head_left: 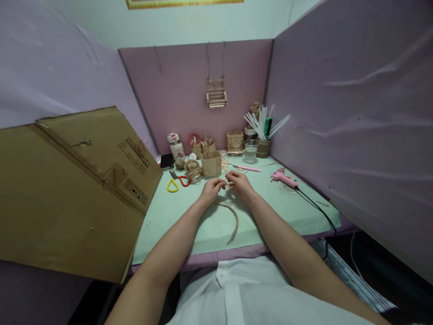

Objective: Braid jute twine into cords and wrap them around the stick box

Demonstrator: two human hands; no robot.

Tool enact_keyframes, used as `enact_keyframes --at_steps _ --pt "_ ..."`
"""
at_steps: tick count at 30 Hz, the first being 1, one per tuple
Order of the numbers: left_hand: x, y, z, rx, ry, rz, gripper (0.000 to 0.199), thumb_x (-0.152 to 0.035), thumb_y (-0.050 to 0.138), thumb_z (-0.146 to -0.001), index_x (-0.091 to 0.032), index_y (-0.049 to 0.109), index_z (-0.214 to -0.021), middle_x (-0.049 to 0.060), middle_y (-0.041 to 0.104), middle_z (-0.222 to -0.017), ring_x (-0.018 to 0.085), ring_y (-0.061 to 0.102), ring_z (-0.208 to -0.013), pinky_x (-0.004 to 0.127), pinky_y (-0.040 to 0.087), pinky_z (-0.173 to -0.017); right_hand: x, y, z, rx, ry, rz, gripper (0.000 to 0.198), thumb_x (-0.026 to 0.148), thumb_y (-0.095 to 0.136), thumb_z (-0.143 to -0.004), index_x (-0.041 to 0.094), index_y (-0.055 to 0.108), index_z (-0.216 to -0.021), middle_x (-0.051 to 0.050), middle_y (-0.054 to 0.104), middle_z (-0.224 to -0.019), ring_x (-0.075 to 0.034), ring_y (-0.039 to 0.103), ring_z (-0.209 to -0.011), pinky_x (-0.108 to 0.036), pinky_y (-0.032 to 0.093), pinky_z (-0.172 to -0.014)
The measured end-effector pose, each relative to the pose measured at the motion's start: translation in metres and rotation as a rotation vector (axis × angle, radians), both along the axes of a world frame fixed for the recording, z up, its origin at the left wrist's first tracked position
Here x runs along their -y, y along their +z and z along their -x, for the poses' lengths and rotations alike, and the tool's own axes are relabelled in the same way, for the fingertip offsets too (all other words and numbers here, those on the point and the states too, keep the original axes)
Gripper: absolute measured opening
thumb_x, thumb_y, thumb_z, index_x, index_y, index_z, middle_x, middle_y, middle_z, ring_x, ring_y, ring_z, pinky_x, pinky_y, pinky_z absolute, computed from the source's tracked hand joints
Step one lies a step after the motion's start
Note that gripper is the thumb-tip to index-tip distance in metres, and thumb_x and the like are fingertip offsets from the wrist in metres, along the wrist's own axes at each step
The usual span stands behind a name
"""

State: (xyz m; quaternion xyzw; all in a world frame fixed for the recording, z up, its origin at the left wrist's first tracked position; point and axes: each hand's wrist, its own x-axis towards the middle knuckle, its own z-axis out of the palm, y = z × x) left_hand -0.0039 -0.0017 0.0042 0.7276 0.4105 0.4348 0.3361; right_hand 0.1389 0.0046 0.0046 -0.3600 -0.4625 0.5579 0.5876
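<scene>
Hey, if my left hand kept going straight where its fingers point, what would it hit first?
Most likely your right hand, just ahead beside the loop of cord, though depth is hard to judge from this single view.

Your tan cord (236, 220), slim and rope-like, lies on the worktop (209, 237) in a curve bowing to your right, its loose end towards you. Its far end reaches up near your left hand (212, 189). Between that and your right hand (241, 183) you hold a small pale loop (230, 184); its join to the cord is unclear.
</scene>
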Motion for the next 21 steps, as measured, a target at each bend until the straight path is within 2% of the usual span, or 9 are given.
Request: enact_keyframes --at_steps 9,15,18,21 --pt "0.001 -0.006 -0.002 -0.049 -0.104 0.016 0.024 -0.033 0.051 -0.078 -0.014 0.066 -0.074 0.002 0.062 -0.066 0.011 0.047 -0.059 0.024 0.038 -0.061 -0.011 -0.007 -0.006 -0.087 -0.296 0.099 0.027 0.038 0.069 -0.060 0.019 0.049 -0.063 0.004 0.044 -0.059 -0.009 0.042 -0.056 -0.020 0.033 -0.047" --pt "0.007 -0.003 -0.004 -0.048 -0.155 0.037 0.024 -0.031 0.051 -0.078 -0.014 0.067 -0.079 0.002 0.063 -0.065 0.010 0.046 -0.056 0.023 0.037 -0.057 -0.018 -0.011 -0.013 -0.155 -0.425 0.168 0.026 0.037 0.067 -0.063 0.020 0.048 -0.065 0.005 0.044 -0.058 -0.007 0.042 -0.052 -0.019 0.032 -0.042" --pt "0.008 -0.003 -0.004 -0.015 -0.173 0.046 0.022 -0.030 0.052 -0.077 -0.014 0.066 -0.079 0.001 0.062 -0.065 0.009 0.043 -0.054 0.022 0.036 -0.055 -0.019 -0.013 -0.014 -0.129 -0.428 0.213 0.024 0.037 0.065 -0.065 0.020 0.048 -0.066 0.004 0.045 -0.058 -0.007 0.043 -0.051 -0.019 0.032 -0.042" --pt "0.008 -0.003 -0.004 0.027 -0.164 0.045 0.021 -0.030 0.052 -0.077 -0.014 0.066 -0.077 0.001 0.061 -0.064 0.009 0.043 -0.054 0.022 0.036 -0.055 -0.019 -0.014 -0.012 -0.015 -0.380 0.258 0.024 0.039 0.062 -0.068 0.019 0.050 -0.065 0.002 0.049 -0.058 -0.008 0.044 -0.050 -0.020 0.032 -0.042"
